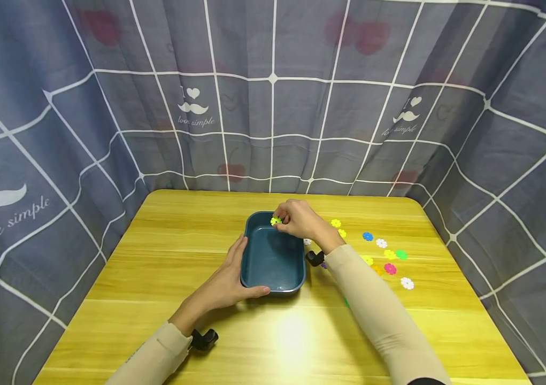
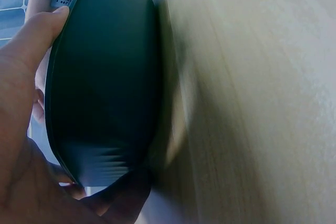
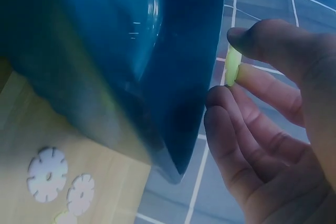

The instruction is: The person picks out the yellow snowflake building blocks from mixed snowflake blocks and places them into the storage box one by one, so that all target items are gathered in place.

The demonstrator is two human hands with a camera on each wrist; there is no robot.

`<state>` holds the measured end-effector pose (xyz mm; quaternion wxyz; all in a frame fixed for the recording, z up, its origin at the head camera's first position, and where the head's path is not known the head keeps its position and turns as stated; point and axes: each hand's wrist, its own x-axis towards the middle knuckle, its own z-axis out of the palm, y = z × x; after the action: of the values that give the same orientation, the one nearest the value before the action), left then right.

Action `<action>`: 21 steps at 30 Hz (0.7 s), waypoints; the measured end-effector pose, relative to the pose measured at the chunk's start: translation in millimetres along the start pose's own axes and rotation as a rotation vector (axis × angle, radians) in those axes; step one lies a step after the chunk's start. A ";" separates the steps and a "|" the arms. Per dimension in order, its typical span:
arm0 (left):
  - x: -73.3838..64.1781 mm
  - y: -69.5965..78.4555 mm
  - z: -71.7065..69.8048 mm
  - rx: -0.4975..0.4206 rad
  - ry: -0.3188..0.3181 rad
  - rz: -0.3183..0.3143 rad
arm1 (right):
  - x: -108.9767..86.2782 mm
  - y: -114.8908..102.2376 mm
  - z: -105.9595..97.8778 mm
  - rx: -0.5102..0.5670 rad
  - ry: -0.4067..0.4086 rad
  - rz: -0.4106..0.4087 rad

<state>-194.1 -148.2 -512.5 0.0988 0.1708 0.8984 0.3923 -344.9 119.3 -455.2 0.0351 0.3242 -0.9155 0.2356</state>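
A dark teal plastic basin (image 1: 273, 262) stands on the wooden table, its inside bare where it shows. My left hand (image 1: 227, 278) grips it from the left, thumb at the near rim and fingers along the side. In the left wrist view the basin's outer wall (image 2: 105, 77) lies between thumb and fingers. Over the basin's far right corner, my right hand (image 1: 297, 218) pinches a yellow-green snowflake disc (image 1: 276, 221) by its edge. The right wrist view shows this disc (image 3: 232, 65) edge-on between thumb and fingertip, above the rim.
Several loose snowflake discs lie right of the basin, among them a blue one (image 1: 367, 236), a pink one (image 1: 390, 269) and a white one (image 1: 407, 283). My right forearm (image 1: 378, 305) covers part of them. A checked curtain (image 1: 273, 107) hangs behind the wooden table (image 1: 181, 224).
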 end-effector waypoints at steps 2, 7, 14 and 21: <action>0.3 -0.1 0.1 0.000 -0.001 0.000 | 3.1 -1.0 0.8 0.004 -0.012 0.009; 0.8 -1.0 0.3 -0.003 -0.001 -0.003 | 12.1 -4.0 3.1 0.008 -0.038 0.011; 0.9 -0.8 -0.1 -0.010 0.000 0.000 | 24.0 -9.4 9.9 0.033 -0.052 -0.007; 0.5 0.0 -1.1 -0.013 -0.001 0.003 | 33.3 -13.2 20.5 0.044 -0.072 -0.017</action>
<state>-194.9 -148.7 -511.7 0.0999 0.1719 0.8956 0.3981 -361.2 81.8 -460.7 -0.0029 0.3410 -0.9080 0.2435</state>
